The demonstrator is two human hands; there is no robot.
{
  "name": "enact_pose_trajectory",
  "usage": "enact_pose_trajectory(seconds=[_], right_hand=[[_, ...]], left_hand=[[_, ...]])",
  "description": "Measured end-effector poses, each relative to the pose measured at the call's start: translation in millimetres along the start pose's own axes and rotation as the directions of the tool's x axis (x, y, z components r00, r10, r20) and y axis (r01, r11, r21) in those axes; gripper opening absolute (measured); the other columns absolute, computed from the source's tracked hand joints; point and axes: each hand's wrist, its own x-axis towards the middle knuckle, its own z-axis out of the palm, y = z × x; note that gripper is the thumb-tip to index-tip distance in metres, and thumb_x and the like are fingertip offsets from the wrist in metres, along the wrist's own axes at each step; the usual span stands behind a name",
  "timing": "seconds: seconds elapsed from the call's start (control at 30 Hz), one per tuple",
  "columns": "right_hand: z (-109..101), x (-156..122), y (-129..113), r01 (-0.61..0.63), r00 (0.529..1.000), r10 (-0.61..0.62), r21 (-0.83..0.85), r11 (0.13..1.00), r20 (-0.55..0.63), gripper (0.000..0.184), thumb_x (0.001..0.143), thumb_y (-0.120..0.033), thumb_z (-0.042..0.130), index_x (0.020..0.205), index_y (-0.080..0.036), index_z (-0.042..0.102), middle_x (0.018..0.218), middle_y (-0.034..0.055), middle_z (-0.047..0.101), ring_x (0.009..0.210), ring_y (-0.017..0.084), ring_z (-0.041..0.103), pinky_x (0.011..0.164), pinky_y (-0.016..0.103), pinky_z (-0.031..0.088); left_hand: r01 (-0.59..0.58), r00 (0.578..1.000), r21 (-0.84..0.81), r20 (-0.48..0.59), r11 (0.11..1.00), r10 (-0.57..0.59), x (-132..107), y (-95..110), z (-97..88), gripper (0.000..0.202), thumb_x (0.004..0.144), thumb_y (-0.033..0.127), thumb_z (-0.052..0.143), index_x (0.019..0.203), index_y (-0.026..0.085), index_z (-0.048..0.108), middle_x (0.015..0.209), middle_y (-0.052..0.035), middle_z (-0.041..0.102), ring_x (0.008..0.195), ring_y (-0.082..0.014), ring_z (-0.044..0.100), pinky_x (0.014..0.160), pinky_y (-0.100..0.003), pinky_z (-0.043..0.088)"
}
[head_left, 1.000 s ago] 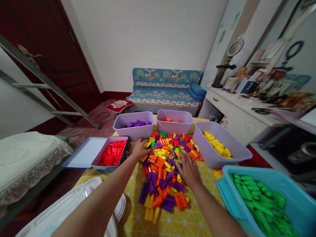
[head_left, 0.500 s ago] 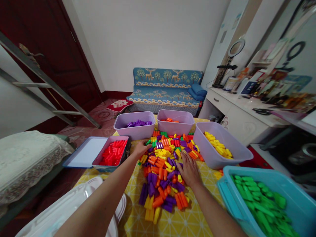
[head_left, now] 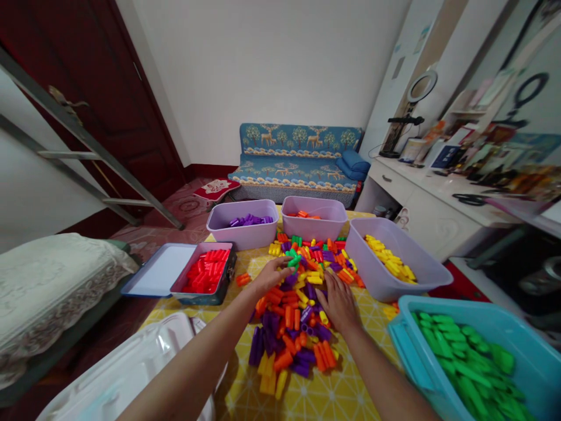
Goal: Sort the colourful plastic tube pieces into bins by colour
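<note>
A heap of plastic building pieces [head_left: 284, 339] in orange, purple, yellow and other colours covers the middle of the table. Over its far left part my left hand [head_left: 270, 277] is closed, with green building pieces [head_left: 293, 257] pinched at its fingertips. My right hand [head_left: 340, 301] rests on the heap's right side, fingers spread, touching yellow and purple pieces. I cannot see anything held in it. Behind the heap stand a lilac bin of purple pieces [head_left: 242, 238] and a lilac bin of orange pieces [head_left: 313, 229].
To the right are a lilac bin of yellow pieces [head_left: 377, 269] and a turquoise bin of green pieces [head_left: 405, 345]. An open tin of red pieces [head_left: 205, 275] sits left, near a few stray orange pieces [head_left: 243, 279]. A white lid [head_left: 127, 368] lies front left.
My left hand has moved right over the heap and lifted green pieces from it. Orange pieces now lie apart near the tin. My right hand has stayed nearly in place.
</note>
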Motion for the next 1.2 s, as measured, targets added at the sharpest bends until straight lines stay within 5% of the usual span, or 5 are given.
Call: enact_pose_trajectory(seconds=[0.27, 0.37, 0.5, 0.73, 1.2], right_hand=[[8, -3, 6, 0.005, 1.0, -0.005, 0.019, 1.0, -0.014, 0.057, 0.095, -0.046, 0.039, 0.142, -0.014, 0.038, 0.146, 0.0155, 0.046, 0.134, 0.027, 0.041, 0.105, 0.045, 0.035], [11, -3, 7, 0.009, 0.999, -0.009, 0.003, 1.0, -0.039, 0.056, 0.094, -0.045, 0.042, 0.14, -0.013, 0.041, 0.145, 0.0171, 0.047, 0.133, 0.028, 0.042, 0.104, 0.045, 0.036], [13, -1, 7, 0.002, 0.999, -0.002, -0.018, 1.0, -0.044, 0.054, 0.094, -0.045, 0.043, 0.137, -0.012, 0.044, 0.143, 0.0171, 0.049, 0.132, 0.028, 0.043, 0.104, 0.044, 0.036], [9, -1, 6, 0.007, 0.999, -0.007, -0.02, 1.0, -0.042, 0.055, 0.095, -0.045, 0.042, 0.137, -0.01, 0.044, 0.142, 0.0171, 0.05, 0.131, 0.027, 0.043, 0.104, 0.043, 0.037], [14, -2, 10, -0.005, 1.0, 0.005, 0.004, 1.0, -0.027, 0.053, 0.093, -0.034, 0.044, 0.14, -0.011, 0.042, 0.145, 0.0149, 0.048, 0.133, 0.026, 0.042, 0.107, 0.042, 0.035]], left_hand=[[-0.073, 0.979, -0.006, 0.191, 0.997, 0.072, -35, 20, 5.8, 0.045, 0.078, 0.051, 0.061, 0.108, 0.018, 0.072, 0.109, -0.0075, 0.074, 0.107, -0.0266, 0.065, 0.098, -0.038, 0.048], [-0.089, 0.995, 0.104, -0.026, 0.991, 0.093, -38, 14, -7.1, 0.038, 0.082, 0.043, 0.055, 0.105, 0.018, 0.073, 0.106, -0.0079, 0.074, 0.105, -0.0257, 0.065, 0.099, -0.039, 0.047], [0.093, 0.877, 0.483, -0.454, 0.871, 0.158, -37, -8, -31.3, 0.036, 0.079, 0.028, 0.055, 0.111, 0.019, 0.069, 0.123, -0.0102, 0.065, 0.119, -0.0273, 0.057, 0.108, -0.041, 0.038], [0.44, 0.788, 0.381, -0.598, 0.813, -0.146, -46, -45, -15.0, 0.053, 0.071, 0.033, 0.065, 0.121, 0.016, 0.06, 0.138, -0.0192, 0.053, 0.131, -0.0382, 0.044, 0.106, -0.052, 0.036], [0.015, 0.958, -0.119, -0.283, 0.993, -0.049, -38, -30, 10.2, 0.045, 0.08, 0.042, 0.056, 0.111, 0.012, 0.069, 0.099, -0.012, 0.075, 0.093, -0.0239, 0.07, 0.087, -0.038, 0.054]])
